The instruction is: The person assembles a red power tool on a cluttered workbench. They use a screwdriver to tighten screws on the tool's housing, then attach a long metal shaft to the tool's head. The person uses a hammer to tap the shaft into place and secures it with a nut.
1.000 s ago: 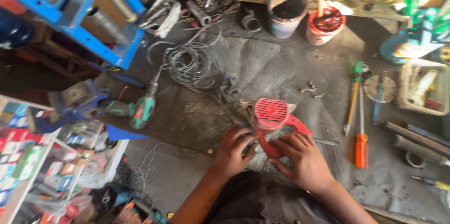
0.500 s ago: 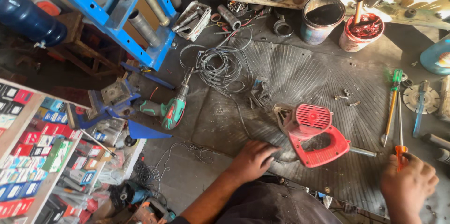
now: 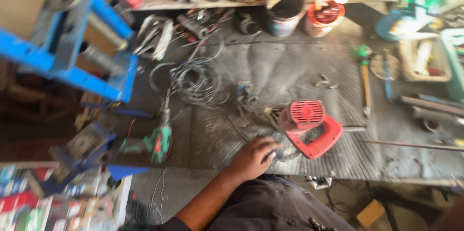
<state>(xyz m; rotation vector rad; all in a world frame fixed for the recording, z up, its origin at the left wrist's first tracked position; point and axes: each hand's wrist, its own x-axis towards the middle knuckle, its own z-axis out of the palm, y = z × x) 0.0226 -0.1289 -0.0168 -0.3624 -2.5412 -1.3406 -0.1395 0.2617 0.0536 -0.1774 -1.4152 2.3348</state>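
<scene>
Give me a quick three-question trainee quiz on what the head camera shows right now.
1. True or false: the left hand rests on the mat beside the red power tool.
2. Which tool lies to the left of that hand? A) green drill B) yellow hammer C) white kettle
3. Fill in: the coil of grey cable lies on the ____ mat.

Key: 1 true; 2 A; 3 ribbed grey. The right hand is out of view.

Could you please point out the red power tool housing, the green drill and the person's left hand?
red power tool housing (image 3: 309, 121): head view, vented red body.
green drill (image 3: 161, 143): head view, green body.
left hand (image 3: 253, 157): head view, back of hand.
</scene>
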